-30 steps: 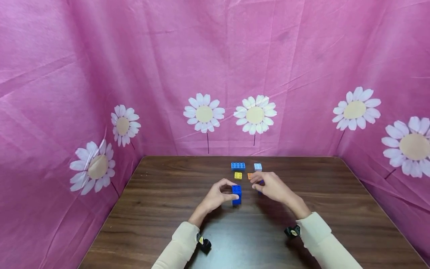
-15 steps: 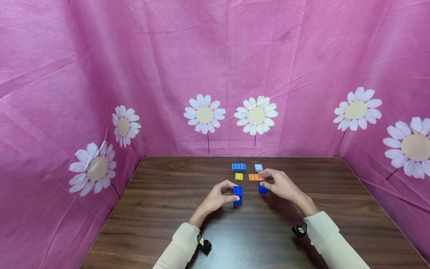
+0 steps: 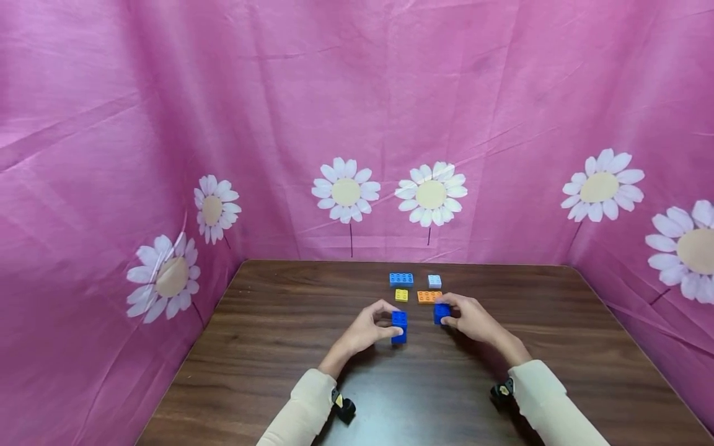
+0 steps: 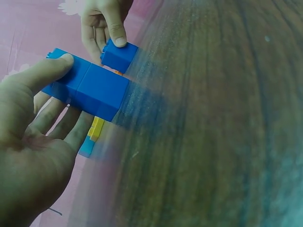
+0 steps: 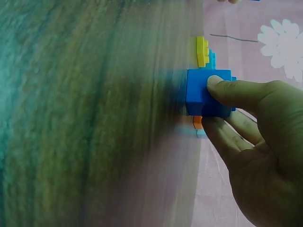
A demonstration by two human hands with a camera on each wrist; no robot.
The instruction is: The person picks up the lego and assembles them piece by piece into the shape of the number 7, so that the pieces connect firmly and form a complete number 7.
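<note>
My left hand point(image 3: 365, 328) grips a stack of two dark blue toy bricks point(image 4: 90, 85), one on top of the other, standing upright on the table. The thumb presses the near side of the upper brick and the fingers curl behind it. To the right, my right hand point(image 3: 473, 318) pinches a single dark blue brick point(image 5: 203, 92) between thumb and fingers, low at the tabletop. A gap separates the stack from this single brick. Just behind the right hand's brick lies a flat orange brick point(image 3: 428, 297), its right end close to the fingers.
Behind the hands, a small yellow brick point(image 3: 401, 295), a longer light blue brick point(image 3: 401, 279) and a small pale blue brick point(image 3: 434, 281) lie on the brown wooden table point(image 3: 268, 347). A pink curtain point(image 3: 368, 111) with printed daisies surrounds the table's back and sides.
My right hand has moved off the orange brick, drawn back to the right, and taken hold of the single dark blue brick. The left hand keeps its grip on the stack. The view shifted slightly.
</note>
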